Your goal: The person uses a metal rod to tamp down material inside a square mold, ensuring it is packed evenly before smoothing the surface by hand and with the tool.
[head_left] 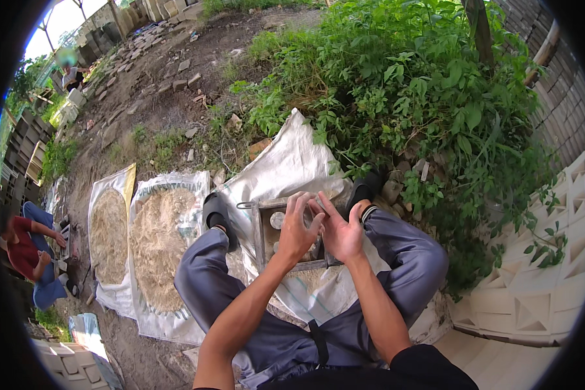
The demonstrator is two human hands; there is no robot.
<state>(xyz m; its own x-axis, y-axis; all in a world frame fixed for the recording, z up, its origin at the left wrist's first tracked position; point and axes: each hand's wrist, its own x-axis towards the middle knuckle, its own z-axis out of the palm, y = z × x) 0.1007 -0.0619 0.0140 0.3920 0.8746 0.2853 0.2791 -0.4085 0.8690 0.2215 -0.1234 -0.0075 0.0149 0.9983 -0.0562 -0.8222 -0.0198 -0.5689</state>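
My left hand [297,227] and my right hand [342,233] are raised over a dark rectangular frame [260,237], palms turned toward each other. The fingers of both are stretched and apart, the tips close together near the middle. I make out nothing held between them, though the left hand hides part of the gap. Inside the frame, beside my left hand, a pale round disc [277,220] shows. Part of a second disc peeks out below it, and my hands cover the rest of the inside. The frame rests on a white woven sack [285,159] between my feet.
To the left, two spread sacks carry sandy, fibrous material [159,240]. A person in a red top [25,247] sits at far left; another person [73,77] is farther back. Leafy plants [409,97] crowd the far right, near stacked pale patterned blocks [533,292].
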